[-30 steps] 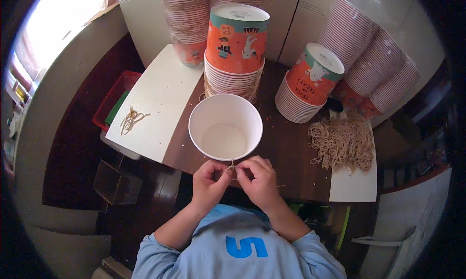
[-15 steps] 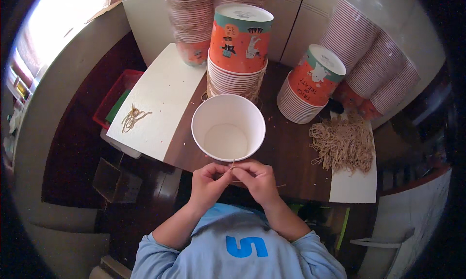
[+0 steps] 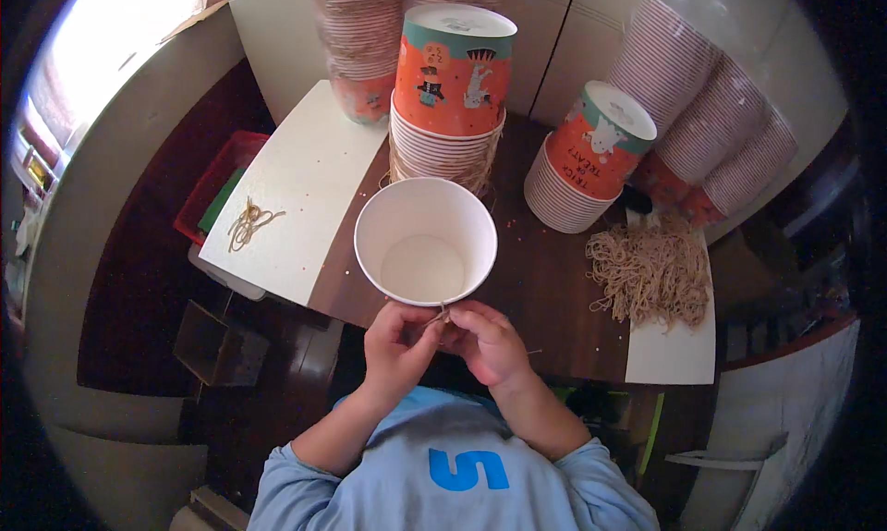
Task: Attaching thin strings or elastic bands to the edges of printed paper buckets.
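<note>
A large paper bucket (image 3: 379,244) stands upright in front of me, its white inside facing up. At its near rim a thin tan cord (image 3: 444,311) is pinched between my fingertips. My left hand (image 3: 399,344) is closed, thumb and forefinger on the cord at the rim's edge. Close beside it, my right hand (image 3: 490,346) is closed on the cord too, its thumb along the top. A loose cord end shows to the right of that hand. The fingers partly hide the cord where both hands meet.
Behind the bucket stands an upside-down stack of orange and teal buckets (image 3: 453,78), with a second stack (image 3: 591,152) to its right. Plastic-wrapped bucket stacks (image 3: 674,97) stand farther back. A heap of tan cords (image 3: 651,268) lies right; a few cords (image 3: 249,224) lie left.
The bucket has shifted slightly left. My right hand has turned a little, its thumb now nearer the rim, and both hands still work the cord there.
</note>
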Demonstrator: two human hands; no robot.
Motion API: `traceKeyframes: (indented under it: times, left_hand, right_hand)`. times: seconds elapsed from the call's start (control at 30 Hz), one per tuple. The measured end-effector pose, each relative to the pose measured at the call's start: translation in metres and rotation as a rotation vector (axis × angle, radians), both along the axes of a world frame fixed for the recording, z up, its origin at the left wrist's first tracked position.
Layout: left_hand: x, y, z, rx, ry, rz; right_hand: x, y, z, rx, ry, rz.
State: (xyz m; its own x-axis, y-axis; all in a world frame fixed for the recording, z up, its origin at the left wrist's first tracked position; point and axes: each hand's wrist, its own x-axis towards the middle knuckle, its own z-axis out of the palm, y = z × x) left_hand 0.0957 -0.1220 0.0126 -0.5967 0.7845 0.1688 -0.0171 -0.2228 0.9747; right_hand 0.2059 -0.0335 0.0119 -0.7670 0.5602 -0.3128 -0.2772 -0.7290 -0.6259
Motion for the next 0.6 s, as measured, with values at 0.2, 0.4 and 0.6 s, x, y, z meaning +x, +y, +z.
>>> traceKeyframes:
  times: [0.2,0.4,0.6]
  left_hand:
    - [-0.001,-0.004,-0.001,0.107,0.691,0.214]
    - [-0.009,-0.003,-0.005,0.169,0.82,0.202]
    - [-0.01,-0.006,-0.007,0.087,0.621,0.115]
  right_hand:
    - [-0.001,-0.004,-0.006,0.063,-0.001,-0.029]
    - [-0.007,-0.011,0.005,0.085,-0.044,-0.089]
    - [-0.01,-0.008,0.003,-0.022,-0.081,-0.095]
